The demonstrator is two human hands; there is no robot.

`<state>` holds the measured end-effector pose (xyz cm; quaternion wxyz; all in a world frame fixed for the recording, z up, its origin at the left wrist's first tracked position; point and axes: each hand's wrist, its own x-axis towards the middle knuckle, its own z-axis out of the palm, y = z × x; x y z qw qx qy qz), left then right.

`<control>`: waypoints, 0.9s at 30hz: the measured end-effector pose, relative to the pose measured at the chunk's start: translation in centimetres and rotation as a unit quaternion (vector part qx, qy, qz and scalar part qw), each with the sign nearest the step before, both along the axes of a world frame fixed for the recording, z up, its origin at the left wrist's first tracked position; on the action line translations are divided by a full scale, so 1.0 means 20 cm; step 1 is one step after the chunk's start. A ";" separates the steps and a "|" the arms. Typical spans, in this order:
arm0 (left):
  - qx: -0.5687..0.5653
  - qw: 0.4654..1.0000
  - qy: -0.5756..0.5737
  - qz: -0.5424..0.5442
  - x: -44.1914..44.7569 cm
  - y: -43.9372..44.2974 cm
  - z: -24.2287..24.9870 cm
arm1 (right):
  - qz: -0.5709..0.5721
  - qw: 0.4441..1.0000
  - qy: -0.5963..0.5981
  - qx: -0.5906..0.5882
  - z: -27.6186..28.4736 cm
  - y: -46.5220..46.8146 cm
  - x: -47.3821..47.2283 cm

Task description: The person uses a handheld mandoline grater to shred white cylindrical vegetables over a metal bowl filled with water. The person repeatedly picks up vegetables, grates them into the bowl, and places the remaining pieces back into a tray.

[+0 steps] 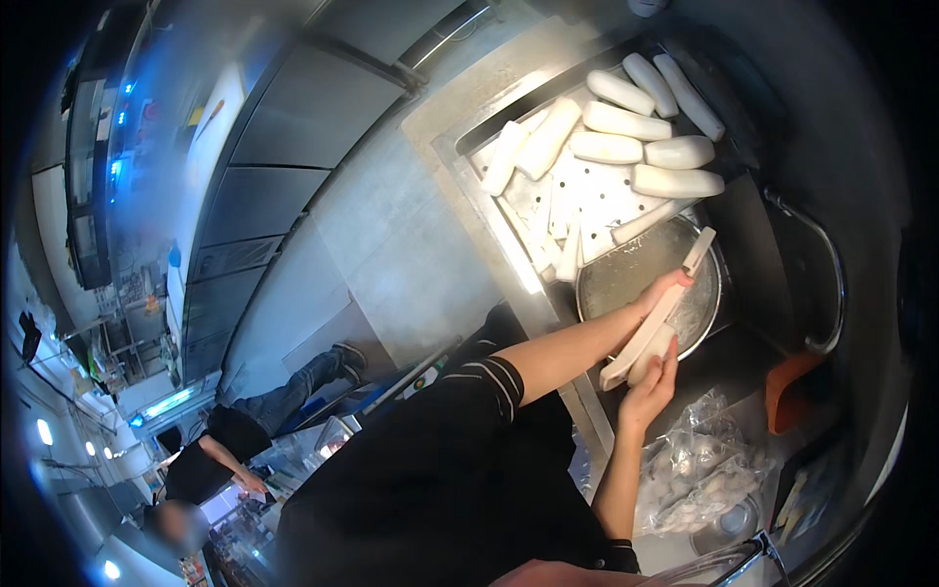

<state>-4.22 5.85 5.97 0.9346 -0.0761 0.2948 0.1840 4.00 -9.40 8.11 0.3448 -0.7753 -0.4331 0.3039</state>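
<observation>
My left hand [664,290] grips the upper part of a long pale slicer [660,319], which looks like a mandoline, tilted over a round metal bowl [616,282]. My right hand [653,381] holds a pale, peeled root piece [655,357], probably daikon, against the slicer's lower half; its underside is hidden. Pale shreds [689,319] lie in the bowl. Beside the bowl, a perforated metal tray [587,187] carries several whole peeled white radishes [605,147] and several thinner, long pieces [543,216].
A curved metal tap [836,279] rises beyond the bowl. Near my right forearm lies a clear plastic bag [697,469] with pale contents. An orange object [788,392] stands behind it. Another person [220,433] is at a counter behind me. Steel cabinets [279,125] line the aisle.
</observation>
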 end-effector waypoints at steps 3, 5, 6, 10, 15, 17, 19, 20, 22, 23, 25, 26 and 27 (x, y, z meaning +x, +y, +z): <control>0.070 0.991 0.039 0.110 0.23 -0.26 -0.40 | -0.006 0.997 -0.068 0.042 -0.20 0.20 0.19; 0.113 0.976 0.083 0.164 0.31 -0.30 -0.37 | -0.035 0.998 -0.051 -0.014 -0.20 0.26 0.26; 0.107 0.979 0.087 0.147 0.32 -0.27 -0.40 | -0.014 0.999 -0.047 0.002 -0.16 0.20 0.22; -0.022 0.997 0.068 0.015 0.03 -0.08 -0.47 | -0.012 0.980 -0.025 -0.200 0.06 0.05 -0.02; 0.054 0.983 0.162 0.062 0.18 -0.24 -0.32 | -0.085 0.986 -0.052 -0.131 -0.08 0.32 0.20; 0.041 0.990 0.134 0.032 0.13 -0.11 -0.33 | -0.057 0.989 -0.008 -0.139 -0.02 0.24 0.09; 0.019 0.997 0.077 -0.021 0.03 -0.04 -0.42 | -0.022 0.993 -0.032 -0.113 0.02 0.11 0.02; 0.022 0.997 0.063 -0.042 -0.01 -0.04 -0.53 | -0.017 0.993 -0.038 -0.111 0.01 0.10 0.01; 0.075 0.985 0.154 -0.023 0.09 -0.21 -0.51 | -0.074 0.985 -0.026 -0.153 -0.09 0.28 0.15; 0.105 0.974 0.200 -0.008 0.14 -0.26 -0.49 | -0.080 0.986 -0.041 -0.142 -0.12 0.33 0.20; 0.057 0.988 0.145 0.008 0.14 -0.23 -0.44 | -0.094 0.986 -0.070 -0.118 -0.16 0.40 0.24; 0.032 0.994 0.104 0.004 0.08 -0.15 -0.42 | -0.039 0.987 -0.041 -0.152 -0.08 0.27 0.14; 0.014 0.998 0.064 0.005 0.05 -0.06 -0.40 | -0.012 0.986 -0.007 -0.166 0.04 0.16 0.02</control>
